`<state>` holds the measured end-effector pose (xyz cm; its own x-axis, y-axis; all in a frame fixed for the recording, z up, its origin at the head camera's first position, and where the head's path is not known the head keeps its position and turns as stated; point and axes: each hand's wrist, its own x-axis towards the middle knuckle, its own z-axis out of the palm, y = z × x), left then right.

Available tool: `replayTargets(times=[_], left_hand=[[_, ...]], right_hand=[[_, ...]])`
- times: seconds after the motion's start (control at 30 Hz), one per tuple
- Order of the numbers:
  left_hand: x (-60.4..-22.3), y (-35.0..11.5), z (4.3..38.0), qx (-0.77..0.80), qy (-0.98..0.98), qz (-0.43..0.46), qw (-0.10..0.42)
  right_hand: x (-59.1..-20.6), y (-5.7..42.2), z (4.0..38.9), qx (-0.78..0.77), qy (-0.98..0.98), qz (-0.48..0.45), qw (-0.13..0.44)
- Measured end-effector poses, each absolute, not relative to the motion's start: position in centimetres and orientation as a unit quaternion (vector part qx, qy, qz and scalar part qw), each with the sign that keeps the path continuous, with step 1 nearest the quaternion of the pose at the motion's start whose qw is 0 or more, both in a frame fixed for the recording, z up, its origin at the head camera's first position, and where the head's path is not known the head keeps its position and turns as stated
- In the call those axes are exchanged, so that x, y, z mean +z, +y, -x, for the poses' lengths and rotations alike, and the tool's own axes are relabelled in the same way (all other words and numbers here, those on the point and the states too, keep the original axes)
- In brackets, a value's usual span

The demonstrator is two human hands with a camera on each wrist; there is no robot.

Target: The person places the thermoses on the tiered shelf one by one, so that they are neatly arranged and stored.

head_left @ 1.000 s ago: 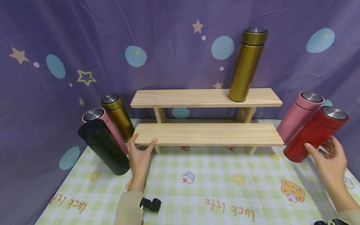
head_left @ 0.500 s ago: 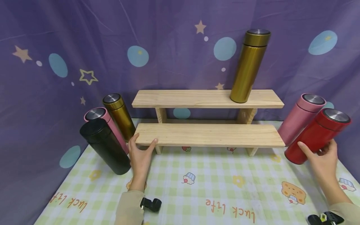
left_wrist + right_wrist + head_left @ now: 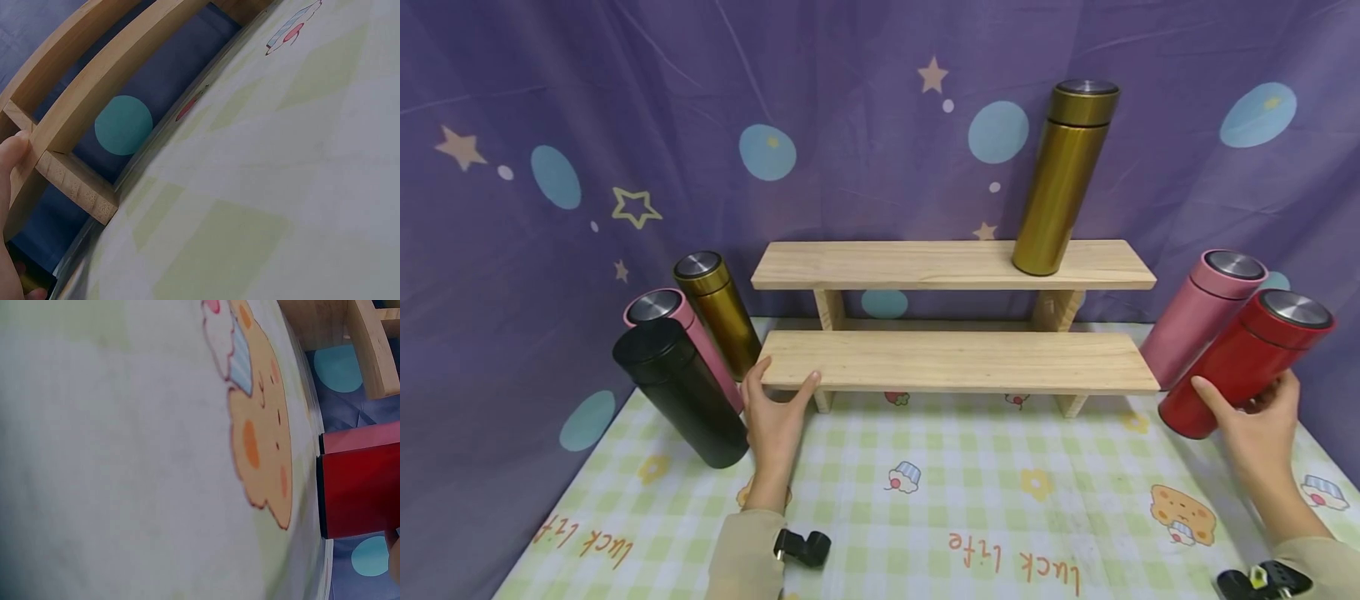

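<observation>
My right hand (image 3: 1258,429) grips the lower part of a red thermos (image 3: 1243,358), thumb on its near side and fingers round the right. The red thermos stands on the cloth in front of a pink thermos (image 3: 1198,312), at the right end of a two-tier wooden shelf (image 3: 955,362). At the shelf's other end, my left hand (image 3: 775,417) holds the lower board's front left corner between spread thumb and fingers. In the left wrist view the thumb (image 3: 15,150) lies against the board's edge. The right wrist view shows the red thermos's base (image 3: 356,494).
A gold thermos (image 3: 1063,183) stands on the upper board, toward the right. Left of the shelf are a black thermos (image 3: 688,400), another pink thermos (image 3: 658,307) and another gold thermos (image 3: 722,317). A checked cloth (image 3: 970,500) covers the table; a purple curtain (image 3: 865,83) hangs behind.
My right hand has moved left onto the red thermos, its fingers closing round it. The left hand stays at the shelf corner. The head view has shifted slightly.
</observation>
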<state>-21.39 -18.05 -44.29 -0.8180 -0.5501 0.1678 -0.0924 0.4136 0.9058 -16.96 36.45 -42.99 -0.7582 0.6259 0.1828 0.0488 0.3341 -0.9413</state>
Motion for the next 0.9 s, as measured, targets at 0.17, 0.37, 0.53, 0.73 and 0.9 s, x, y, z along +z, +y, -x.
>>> replayTargets(times=[0.17, 0.37, 0.53, 0.73, 0.9], left_hand=[[-44.4, -18.0, 21.4, -0.505, -0.809, -0.197, 0.228], [-44.4, -18.1, 21.4, -0.506, -0.809, -0.196, 0.227], [-44.4, -18.1, 21.4, -0.506, -0.809, -0.194, 0.228], [-44.4, -18.1, 21.4, -0.508, -0.807, -0.192, 0.232], [-44.4, -18.1, 21.4, -0.508, -0.808, -0.194, 0.229]], right_hand=[[-42.7, 36.5, 17.0, 0.543, -0.759, 0.227, 0.278], [-42.5, 36.5, 17.2, 0.544, -0.755, 0.239, 0.277], [-42.6, 36.4, 17.1, 0.505, -0.775, 0.25, 0.285], [-42.0, 36.4, 16.6, 0.497, -0.775, 0.263, 0.29], [-41.0, 36.2, 15.9, 0.506, -0.767, 0.251, 0.304]])
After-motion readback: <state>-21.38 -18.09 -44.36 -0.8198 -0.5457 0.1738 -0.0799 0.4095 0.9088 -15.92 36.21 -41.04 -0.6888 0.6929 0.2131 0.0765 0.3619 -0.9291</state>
